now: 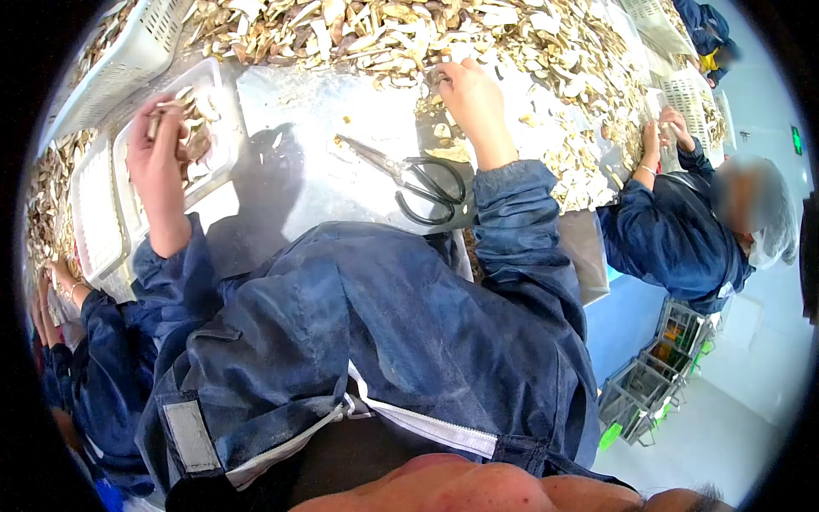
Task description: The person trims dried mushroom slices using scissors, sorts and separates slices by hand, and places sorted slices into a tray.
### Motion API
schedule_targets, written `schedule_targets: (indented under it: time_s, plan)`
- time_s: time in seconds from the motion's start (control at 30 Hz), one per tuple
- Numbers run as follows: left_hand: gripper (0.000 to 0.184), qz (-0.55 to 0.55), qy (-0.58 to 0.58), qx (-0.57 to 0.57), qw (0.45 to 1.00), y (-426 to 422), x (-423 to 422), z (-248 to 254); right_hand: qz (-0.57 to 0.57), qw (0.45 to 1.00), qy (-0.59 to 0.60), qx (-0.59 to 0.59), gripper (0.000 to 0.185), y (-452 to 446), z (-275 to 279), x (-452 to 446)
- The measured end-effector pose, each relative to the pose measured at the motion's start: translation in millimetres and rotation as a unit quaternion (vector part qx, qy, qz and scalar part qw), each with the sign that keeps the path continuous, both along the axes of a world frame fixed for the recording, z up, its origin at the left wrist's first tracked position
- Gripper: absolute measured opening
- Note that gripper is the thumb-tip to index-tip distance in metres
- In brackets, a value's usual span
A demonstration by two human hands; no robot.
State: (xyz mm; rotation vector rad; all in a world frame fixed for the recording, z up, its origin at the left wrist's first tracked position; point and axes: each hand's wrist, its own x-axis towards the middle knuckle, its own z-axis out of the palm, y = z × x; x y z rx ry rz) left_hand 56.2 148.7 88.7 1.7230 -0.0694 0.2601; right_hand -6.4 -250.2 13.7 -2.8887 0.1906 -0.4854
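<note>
Pinching slices (155, 126), the left hand (159, 158) is over the tray (229, 128). The right hand (472, 96) touches the heap (367, 43), fingers bent; whether its grip holds a piece, I cannot tell. Scissors (371, 155) lie on the worktop (316, 107) between. The green sign's (796, 141) lettering is illegible.

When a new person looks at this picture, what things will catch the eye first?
First, probably, the big heap of mushroom slices spread along the far side of the worktable. Next, the scissors with black handles, lying on the pale surface between the two hands. Then the left hand, holding slices over a plastic tub, while the right hand reaches to the heap's near edge.
</note>
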Motion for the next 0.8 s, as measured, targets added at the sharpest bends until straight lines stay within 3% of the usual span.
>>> schedule_targets:
  time_s: [0.07,0.1,0.2,0.3,0.33,0.37,0.4,0.43,0.47,0.5,0.53,0.57,0.6,0.67,0.7,0.73,0.8]
  plan:
    - [0.028,0.039,-0.123,0.250,0.960,37.9,19.3,-6.0,-0.006,0.998,0.043,0.048,0.021,0.4,5.3,-3.1]
    - [0.031,0.054,-0.153,0.393,0.905,47.9,23.1,-4.5,-0.011,0.995,0.066,0.071,0.021,-0.2,7.8,-7.7]
    - [0.036,0.085,-0.179,0.511,0.837,52.3,28.0,-8.2,-0.042,0.992,0.058,0.107,0.024,-2.8,13.5,-25.4]
    - [0.038,0.151,-0.268,0.516,0.799,43.1,26.9,-9.7,-0.050,0.959,0.065,0.272,0.021,2.3,35.4,-43.3]
    - [0.035,0.133,-0.292,0.476,0.819,31.9,20.9,0.0,-0.031,0.937,0.059,0.344,0.020,10.3,44.7,-47.4]
    - [0.033,0.047,-0.203,0.292,0.933,16.1,14.1,-5.6,-0.011,0.909,0.051,0.413,0.019,22.9,53.5,-49.9]
    - [0.032,-0.040,-0.104,0.090,0.990,-1.8,6.0,-11.2,0.011,0.876,0.043,0.480,0.019,35.9,59.1,-51.2]
    - [0.030,-0.162,0.029,0.008,0.986,-20.9,-9.7,-4.1,0.048,0.841,0.059,0.535,0.017,48.9,60.5,-50.9]
    - [0.034,-0.249,0.135,-0.059,0.957,-45.7,-17.0,-8.1,0.080,0.854,0.067,0.510,0.018,64.7,65.6,-50.1]
    - [0.050,-0.365,0.225,-0.210,0.879,-69.2,-26.6,-30.6,0.111,0.865,0.076,0.483,0.019,77.8,69.2,-48.2]
    - [0.053,-0.420,0.327,-0.341,0.775,-87.0,-37.7,-50.7,0.122,0.856,0.086,0.496,0.020,84.7,67.1,-44.0]
    - [0.055,-0.421,0.394,-0.396,0.714,-104.2,-50.5,-50.9,0.132,0.846,0.096,0.507,0.020,88.7,63.3,-39.4]
    - [0.045,-0.366,0.438,-0.384,0.726,-116.1,-61.8,-42.8,0.140,0.836,0.108,0.519,0.021,88.5,59.1,-35.7]
    - [0.036,-0.380,0.441,-0.365,0.727,-113.1,-63.2,-71.1,0.125,0.950,-0.003,0.286,0.016,65.2,21.6,-12.2]
    - [0.032,-0.386,0.441,-0.354,0.728,-111.6,-63.3,-80.5,0.115,0.979,-0.059,0.160,0.014,57.2,7.4,-4.7]
    - [0.021,-0.371,0.470,-0.345,0.723,-111.7,-65.7,-62.0,0.097,0.984,-0.059,0.135,0.014,54.6,5.4,-3.1]
    - [0.021,-0.373,0.468,-0.331,0.730,-111.0,-68.6,-57.4,0.062,0.992,-0.060,0.090,0.014,49.6,2.8,0.0]
